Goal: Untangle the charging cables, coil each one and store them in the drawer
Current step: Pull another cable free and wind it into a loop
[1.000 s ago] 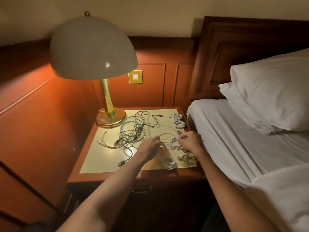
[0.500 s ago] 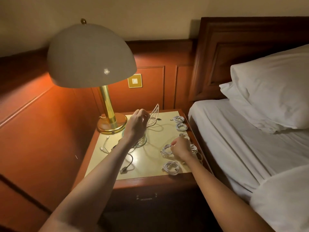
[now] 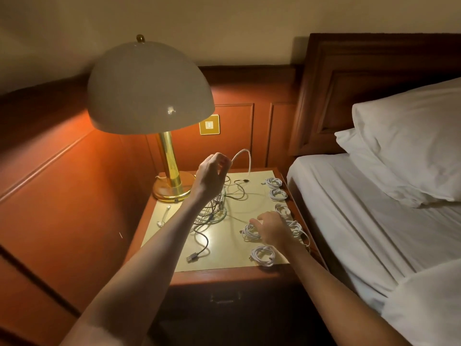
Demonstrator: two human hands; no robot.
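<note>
A tangle of black, white and greenish charging cables [image 3: 214, 208] lies mid-nightstand. My left hand [image 3: 210, 176] is raised above it and pinches a white cable [image 3: 243, 156], which arcs up and hangs back down to the tabletop. My right hand [image 3: 272, 228] rests with its fingers laid on a coiled white cable [image 3: 249, 232]. Several more white coils sit along the right edge [image 3: 274, 182] and at the front [image 3: 263, 255]. A black cable's USB plug [image 3: 193, 257] trails toward the front. The drawer [image 3: 225, 298] below is closed.
A brass lamp [image 3: 172, 186] with a wide dome shade stands at the back left of the nightstand [image 3: 224, 273]. A short white cable [image 3: 163, 217] lies at the left edge. A bed with white sheets [image 3: 361, 221] and pillows adjoins on the right.
My left hand left the front coils, went back to the tangle and lifted a white cable upward. My right hand set its coil down and stays on it.
</note>
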